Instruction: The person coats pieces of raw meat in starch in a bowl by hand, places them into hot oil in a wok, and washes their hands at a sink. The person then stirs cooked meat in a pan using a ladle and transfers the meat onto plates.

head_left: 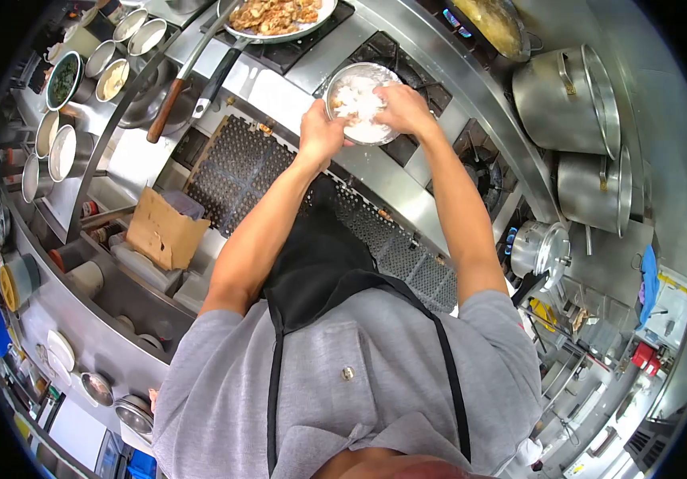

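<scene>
A round metal bowl [330, 102] with white, flour-like food [357, 100] inside is held over the front of the stove. My left hand [324, 132] grips its near left rim, with the thumb over the edge. From the right, my right hand [403, 109] reaches into the bowl, its fingers curled into the white food and partly covered by it. Just beyond to the left, a pan [268, 37] of browned food pieces sits on the stove. A black pan handle [220, 80] and a long tool with a wooden handle [165, 110] point toward me from there.
Lit burners show at the upper right under a pan of yellowish food [494, 24] and under a lidded pot [537, 249]. Large stockpots [563, 104] stand on the right shelf. Several metal containers [64, 152] line the left counter. A perforated black mat [240, 164] covers the floor.
</scene>
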`<state>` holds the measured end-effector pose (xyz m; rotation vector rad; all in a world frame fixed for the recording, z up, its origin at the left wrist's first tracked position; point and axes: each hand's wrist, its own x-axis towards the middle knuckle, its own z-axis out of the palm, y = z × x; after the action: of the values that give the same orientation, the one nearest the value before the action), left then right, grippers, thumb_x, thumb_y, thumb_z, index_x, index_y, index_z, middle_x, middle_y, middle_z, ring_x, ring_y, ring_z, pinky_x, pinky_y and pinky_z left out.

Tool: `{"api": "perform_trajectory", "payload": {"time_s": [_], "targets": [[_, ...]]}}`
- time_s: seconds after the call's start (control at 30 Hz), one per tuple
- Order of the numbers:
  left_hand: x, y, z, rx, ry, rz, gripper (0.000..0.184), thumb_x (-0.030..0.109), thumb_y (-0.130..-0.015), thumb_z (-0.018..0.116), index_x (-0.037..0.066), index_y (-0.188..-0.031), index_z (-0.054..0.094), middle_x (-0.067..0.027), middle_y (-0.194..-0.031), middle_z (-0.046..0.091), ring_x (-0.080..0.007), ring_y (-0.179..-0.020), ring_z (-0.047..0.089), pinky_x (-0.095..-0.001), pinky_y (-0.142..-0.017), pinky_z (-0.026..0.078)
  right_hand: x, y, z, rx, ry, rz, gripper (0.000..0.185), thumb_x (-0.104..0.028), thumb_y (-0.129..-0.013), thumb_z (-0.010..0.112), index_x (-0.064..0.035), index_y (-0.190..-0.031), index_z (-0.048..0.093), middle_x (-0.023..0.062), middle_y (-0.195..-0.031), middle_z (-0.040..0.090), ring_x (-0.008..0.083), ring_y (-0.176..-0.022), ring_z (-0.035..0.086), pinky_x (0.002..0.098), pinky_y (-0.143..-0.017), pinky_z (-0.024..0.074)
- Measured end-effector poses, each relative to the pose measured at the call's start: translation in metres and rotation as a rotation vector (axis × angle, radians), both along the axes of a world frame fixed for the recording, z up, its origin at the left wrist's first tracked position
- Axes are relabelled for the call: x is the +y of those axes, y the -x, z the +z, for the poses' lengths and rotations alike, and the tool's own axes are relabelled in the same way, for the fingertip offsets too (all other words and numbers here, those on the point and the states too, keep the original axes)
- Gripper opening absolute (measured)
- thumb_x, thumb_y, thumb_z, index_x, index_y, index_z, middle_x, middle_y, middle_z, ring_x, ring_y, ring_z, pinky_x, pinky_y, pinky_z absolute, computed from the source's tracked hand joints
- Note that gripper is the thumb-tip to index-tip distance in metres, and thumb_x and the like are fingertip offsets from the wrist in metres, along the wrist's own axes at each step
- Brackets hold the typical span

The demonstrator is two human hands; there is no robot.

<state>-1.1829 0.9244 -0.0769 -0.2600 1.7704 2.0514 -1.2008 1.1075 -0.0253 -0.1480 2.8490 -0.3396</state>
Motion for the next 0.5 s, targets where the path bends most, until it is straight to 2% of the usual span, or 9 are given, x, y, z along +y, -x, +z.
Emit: {"api": "perform_trajectory", "payload": {"time_s": [0.07,0.17,0.2,0.27,0.3,0.4,0.43,0.47,0.5], "targets": [[0.017,0.008,0.009,0.06,-0.006,-0.014,0.025,-0.002,-0.086,0.062,-0.011,-0.107,0.053,-0.0194,-0.097,0.065,-0.0248,-0.077,0.069,-0.0333,-0.052,0.062,0.026,0.009,-0.003,0.115,0.125,0.072,0.052,-0.023,-0.065,0.075,-0.0068,-0.114,0.068,0.021,-0.106,0.068,0.0368,-0.101,0.065,0.0444,-0.088,0.0516],[0.044,0.02,0.02,0.11,0.032,-0.01,0.022,-0.003,-0.085,0.062,-0.011,-0.104,0.053,-0.0182,-0.092,0.063,-0.0253,-0.075,0.069,-0.0337,-0.052,0.062,0.044,0.025,0.006,-0.055,0.346,0.051,0.048,-0.019,-0.067,0.071,0.0004,-0.11,0.066,0.025,-0.094,0.068,0.0401,-0.097,0.065,0.046,-0.085,0.0509],[0.052,0.023,0.02,0.131,0.023,0.002,0.021,-0.004,-0.085,0.061,-0.012,-0.103,0.053,-0.0178,-0.091,0.063,-0.0256,-0.075,0.069,-0.0338,-0.052,0.063,0.05,0.03,0.0,-0.045,0.35,0.046,0.048,-0.019,-0.067,0.071,0.0004,-0.11,0.066,0.025,-0.094,0.068,0.0401,-0.097,0.065,0.046,-0.085,0.0509],[0.061,0.026,0.025,0.129,0.037,-0.016,0.024,-0.004,-0.086,0.056,-0.009,-0.109,0.051,-0.0151,-0.091,0.06,-0.023,-0.074,0.067,-0.0325,-0.054,0.063,0.059,0.038,-0.012,0.208,0.195,0.141,0.039,-0.012,-0.07,0.066,0.0008,-0.107,0.063,0.0253,-0.091,0.068,0.0411,-0.096,0.065,0.0482,-0.082,0.0511],[0.065,0.027,0.025,0.115,0.046,-0.028,0.027,-0.004,-0.087,0.051,-0.007,-0.114,0.049,-0.0124,-0.091,0.058,-0.0203,-0.072,0.065,-0.0312,-0.057,0.063,0.06,0.041,-0.009,0.14,0.132,0.101,0.043,-0.011,-0.072,0.069,-0.0025,-0.113,0.059,0.0262,-0.095,0.066,0.043,-0.093,0.064,0.0498,-0.08,0.0499],[0.068,0.034,0.025,0.093,0.068,-0.02,0.018,-0.004,-0.087,0.051,-0.007,-0.105,0.047,-0.0122,-0.086,0.055,-0.0216,-0.073,0.065,-0.0315,-0.056,0.063,0.059,0.042,0.0,0.187,-0.064,-0.01,0.038,-0.009,-0.074,0.066,-0.0038,-0.111,0.058,0.0244,-0.089,0.066,0.0429,-0.088,0.065,0.0511,-0.077,0.05],[0.07,0.038,0.029,0.098,0.073,-0.013,0.018,-0.004,-0.087,0.051,-0.007,-0.105,0.047,-0.0122,-0.086,0.055,-0.0216,-0.073,0.065,-0.0315,-0.056,0.063,0.068,0.042,-0.003,0.375,0.012,0.037,0.035,-0.01,-0.076,0.066,-0.0025,-0.111,0.062,0.0244,-0.084,0.066,0.0434,-0.085,0.065,0.049,-0.076,0.0508],[0.072,0.042,0.033,0.091,0.077,-0.002,0.014,-0.004,-0.087,0.051,-0.006,-0.099,0.045,-0.0125,-0.085,0.054,-0.0223,-0.072,0.065,-0.0322,-0.055,0.063,0.078,0.046,0.001,0.378,0.017,0.047,0.035,-0.01,-0.076,0.066,-0.0025,-0.111,0.062,0.0244,-0.084,0.066,0.0434,-0.085,0.065,0.049,-0.076,0.0508],[0.072,0.042,0.037,0.079,0.082,0.004,0.011,-0.004,-0.087,0.051,-0.005,-0.094,0.042,-0.0128,-0.084,0.053,-0.023,-0.071,0.065,-0.0328,-0.055,0.063,0.086,0.047,0.012,0.377,0.163,0.06,0.034,-0.011,-0.077,0.067,-0.0022,-0.109,0.064,0.0243,-0.083,0.066,0.0424,-0.084,0.066,0.0465,-0.076,0.0513]]}}
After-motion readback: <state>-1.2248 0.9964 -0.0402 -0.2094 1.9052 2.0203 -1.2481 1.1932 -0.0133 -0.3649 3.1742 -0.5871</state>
